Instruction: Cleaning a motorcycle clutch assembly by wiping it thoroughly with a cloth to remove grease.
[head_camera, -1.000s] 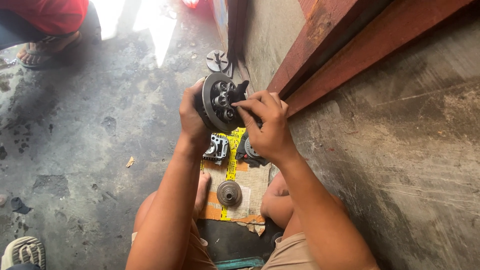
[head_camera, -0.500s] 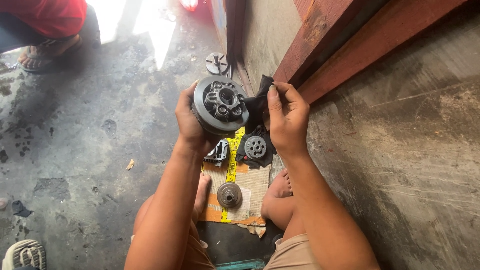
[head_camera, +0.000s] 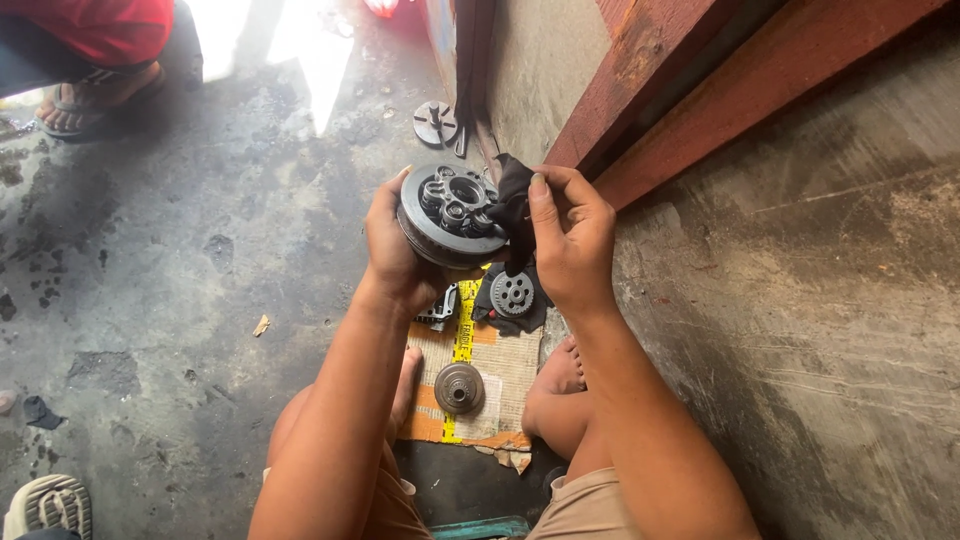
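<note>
My left hand (head_camera: 392, 250) grips a round grey metal clutch hub (head_camera: 448, 213) by its rim, its face with raised posts tilted up toward me. My right hand (head_camera: 572, 238) pinches a black rag (head_camera: 512, 200) against the hub's right edge. Below them, on a piece of cardboard (head_camera: 495, 375) on the floor, lie a toothed gear (head_camera: 513, 294) on a dark cloth, a small metal bracket (head_camera: 440, 308) and a round disc-shaped part (head_camera: 459, 387). My bare feet rest at either side of the cardboard.
A flat metal plate (head_camera: 436, 122) lies on the stained concrete floor near a red-brown wooden frame (head_camera: 660, 90). Another person's sandalled foot (head_camera: 95, 95) is at the top left. A sandal (head_camera: 45, 505) is at the bottom left.
The hub has turned from edge-on to face-up in my left hand. My right hand has shifted from the hub's face to its right edge, and the black rag has come into sight.
</note>
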